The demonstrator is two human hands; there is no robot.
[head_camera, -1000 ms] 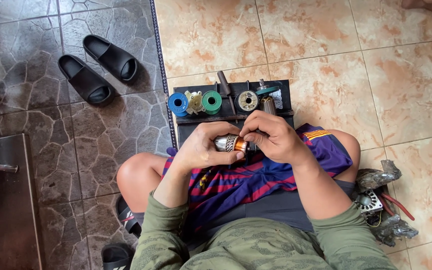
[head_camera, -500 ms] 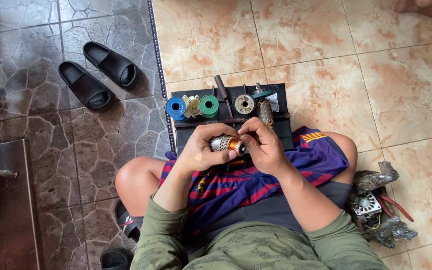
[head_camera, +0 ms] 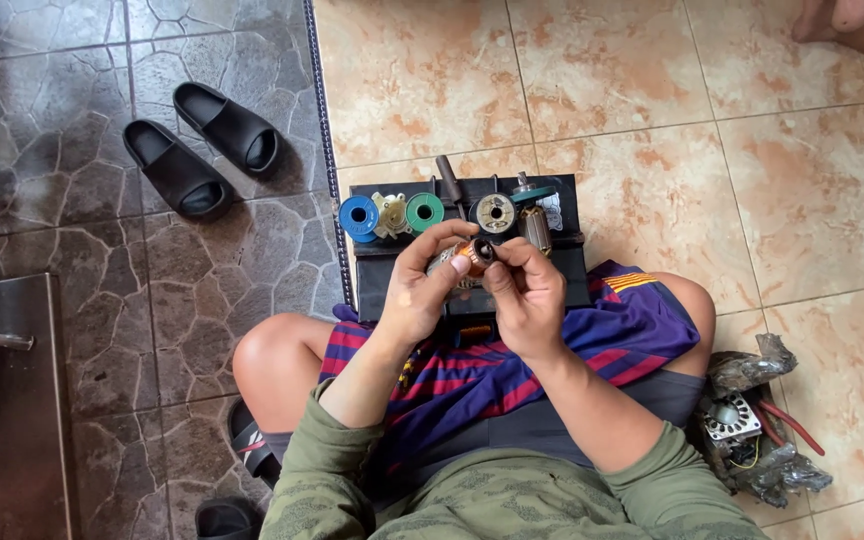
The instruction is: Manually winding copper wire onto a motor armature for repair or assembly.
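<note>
- The left hand wraps around a small motor armature, its grip closed on the metal body; the right hand pinches the copper-coloured end with thumb and fingertips.
- The armature is held in the air above the person's lap, just in front of a black tray on the tiled floor.
- By its look it is stiff, dense metal, fairly heavy for its size; the fine copper windings could be scratched, so the steel core seems the safest place to hold, not the wire or the commutator.
- On the tray stand a blue spool, a green spool, a pale brass-coloured part between them, a round bearing-like ring and a second armature.
- No readable label shows; a striped yellow patch sits on the blue-and-red shorts.
- A pair of black slides lies on the dark stone paving, well apart; a broken motor housing with red wire lies by the right knee.
</note>
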